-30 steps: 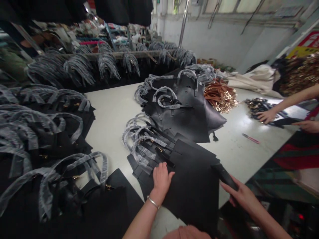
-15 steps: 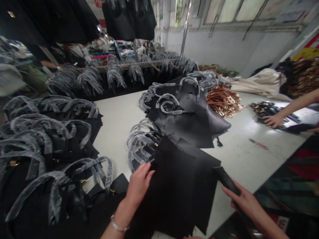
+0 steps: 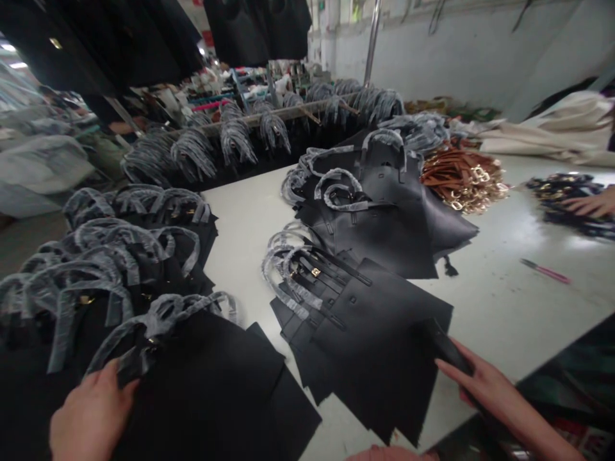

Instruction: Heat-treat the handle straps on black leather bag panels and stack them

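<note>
My left hand point(image 3: 93, 413) is at the lower left, its fingers closed on the top edge of a black bag panel point(image 3: 206, 384) with a plastic-wrapped handle. That panel lies over the left pile of similar panels point(image 3: 84, 314). My right hand point(image 3: 494, 387) is wrapped round a long, dark, narrow piece point(image 3: 449, 349), whose kind I cannot make out. Its tip reaches the right side of a middle stack of black panels point(image 3: 379, 339). Wrapped handles point(image 3: 283, 275) and a small gold fitting show at that stack's upper left.
Behind stands another heap of black panels point(image 3: 389, 237). Brown straps with gold buckles point(image 3: 461, 179) lie beside it. A pink-handled tool point(image 3: 545, 271) rests on the white table point(image 3: 245, 221). Another person's hand point(image 3: 596, 203) touches dark straps at far right. Bags hang on a rail point(image 3: 250, 118).
My left hand has moved left and down with a black panel, from the middle stack to the left pile. The middle stack's handles are uncovered. My right hand still holds the dark piece.
</note>
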The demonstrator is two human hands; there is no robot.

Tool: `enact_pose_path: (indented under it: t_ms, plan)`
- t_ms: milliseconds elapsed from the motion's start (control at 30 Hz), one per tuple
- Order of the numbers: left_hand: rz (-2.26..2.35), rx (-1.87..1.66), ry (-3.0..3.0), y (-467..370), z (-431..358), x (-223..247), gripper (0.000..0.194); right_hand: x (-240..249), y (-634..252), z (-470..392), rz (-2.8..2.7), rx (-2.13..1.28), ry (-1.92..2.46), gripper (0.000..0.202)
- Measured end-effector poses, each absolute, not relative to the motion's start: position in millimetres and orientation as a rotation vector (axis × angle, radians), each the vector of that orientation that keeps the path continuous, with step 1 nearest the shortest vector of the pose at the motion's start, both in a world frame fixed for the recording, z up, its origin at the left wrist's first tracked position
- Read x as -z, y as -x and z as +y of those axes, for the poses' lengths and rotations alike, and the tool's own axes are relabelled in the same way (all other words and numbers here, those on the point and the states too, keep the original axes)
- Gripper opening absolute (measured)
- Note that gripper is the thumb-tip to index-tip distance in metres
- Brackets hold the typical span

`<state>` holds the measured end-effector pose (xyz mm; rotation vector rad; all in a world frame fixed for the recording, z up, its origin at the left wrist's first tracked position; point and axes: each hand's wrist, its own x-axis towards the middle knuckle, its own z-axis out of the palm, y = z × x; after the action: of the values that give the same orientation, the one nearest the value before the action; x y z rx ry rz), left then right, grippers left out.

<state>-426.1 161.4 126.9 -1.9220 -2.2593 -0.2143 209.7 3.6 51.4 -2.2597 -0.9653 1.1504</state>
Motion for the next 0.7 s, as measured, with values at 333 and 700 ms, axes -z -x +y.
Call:
enact_pose_path:
  t_ms: [333,700]
  plan:
    - [-1.050,0.595,3.269,88.4,101.2,-10.6,0.035,-68.7,-144.4,56.8,-1.275,-1.471,2.046,0.080]
    - [-0.916,0.353,3.380,64.0,75.9,-1.8,0.047,-70.5,-87.2,137.3,-1.753,-1.371,1.920,0.065]
